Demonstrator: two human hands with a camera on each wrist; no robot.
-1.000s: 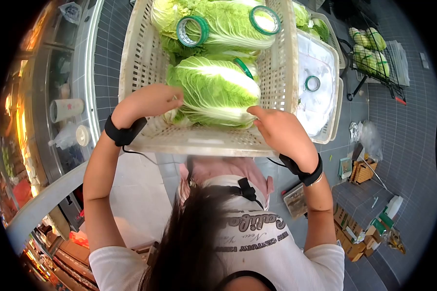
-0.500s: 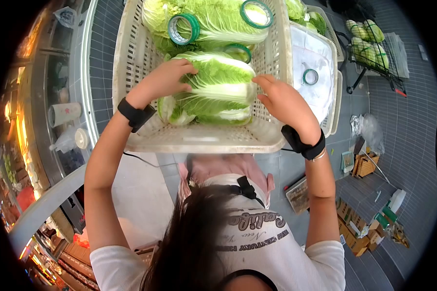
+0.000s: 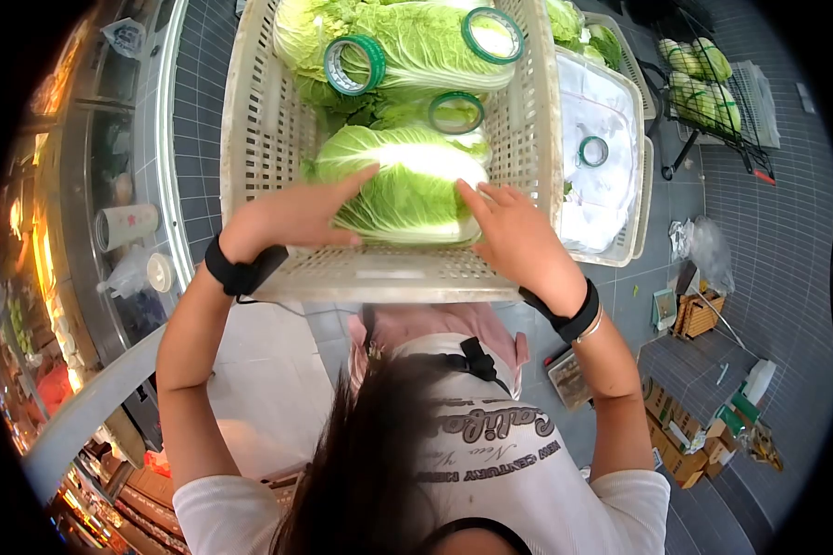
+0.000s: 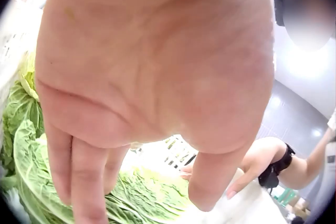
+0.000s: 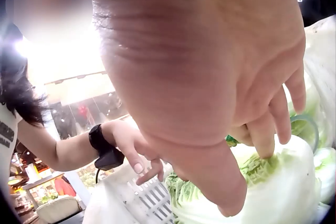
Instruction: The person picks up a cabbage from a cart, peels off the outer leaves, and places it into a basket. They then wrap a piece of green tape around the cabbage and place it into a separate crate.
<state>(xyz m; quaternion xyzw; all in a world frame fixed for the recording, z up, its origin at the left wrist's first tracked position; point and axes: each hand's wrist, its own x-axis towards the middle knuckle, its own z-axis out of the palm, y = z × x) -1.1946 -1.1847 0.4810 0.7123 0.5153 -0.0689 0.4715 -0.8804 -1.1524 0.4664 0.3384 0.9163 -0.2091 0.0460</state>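
A napa cabbage (image 3: 412, 190) lies on its side in the near part of a white plastic crate (image 3: 389, 289), its pale base to the right. My left hand (image 3: 296, 215) is at its leafy end, thumb and fingers spread apart. At the base end my right hand (image 3: 525, 239) touches it with straight fingers. Behind it lies a roll of green tape (image 3: 480, 117). Two more tape rolls, one at the left (image 3: 377, 63) and one at the right (image 3: 519, 39), rest on another napa cabbage (image 3: 426, 46) farther back.
Right of the crate stands a white bin (image 3: 639, 185) lined with plastic, with a tape roll (image 3: 604, 151) in it. A cart (image 3: 754, 157) holding taped cabbages is farther right. Along the left runs a glass counter (image 3: 125, 102). Cardboard boxes (image 3: 680, 462) sit on the floor at lower right.
The near cabbage has turned about its length; its white ribs faced up half a second ago, now a green leaf does. The tape roll behind it shows more fully. Both hands shifted over it.
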